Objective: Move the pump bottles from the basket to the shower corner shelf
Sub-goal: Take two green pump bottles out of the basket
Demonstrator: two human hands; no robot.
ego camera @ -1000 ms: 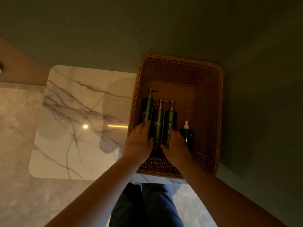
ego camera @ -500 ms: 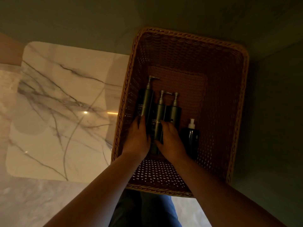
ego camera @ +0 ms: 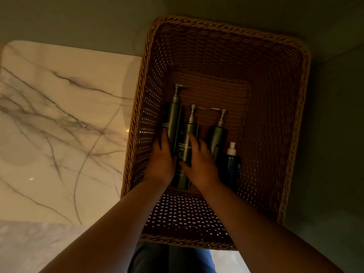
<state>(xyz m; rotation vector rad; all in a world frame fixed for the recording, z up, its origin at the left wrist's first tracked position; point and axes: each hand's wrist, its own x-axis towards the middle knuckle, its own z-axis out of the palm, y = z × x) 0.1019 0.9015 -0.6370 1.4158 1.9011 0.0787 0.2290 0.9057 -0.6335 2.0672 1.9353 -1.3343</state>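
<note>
Three dark pump bottles lie side by side in a brown wicker basket [ego camera: 226,29], pumps pointing away from me. My left hand [ego camera: 162,161] grips the lower half of the left pump bottle [ego camera: 173,121], fingers along its outer side. My right hand [ego camera: 201,167] holds the middle pump bottle [ego camera: 190,133], with the index finger across its label and the thumb on its near end. The right pump bottle [ego camera: 217,135] lies free, a gap away from the middle one. No shower shelf is in view.
A small dark bottle with a white cap [ego camera: 231,160] lies at the right of the row, against my right wrist side. The basket sits on a white marble top [ego camera: 65,123] beside a dim grey wall [ego camera: 78,18]. My legs show below the basket.
Both hands have reached further up the bottles and closed round the left and middle ones. The right pump bottle now lies apart from the middle one. The view has drawn closer to the basket.
</note>
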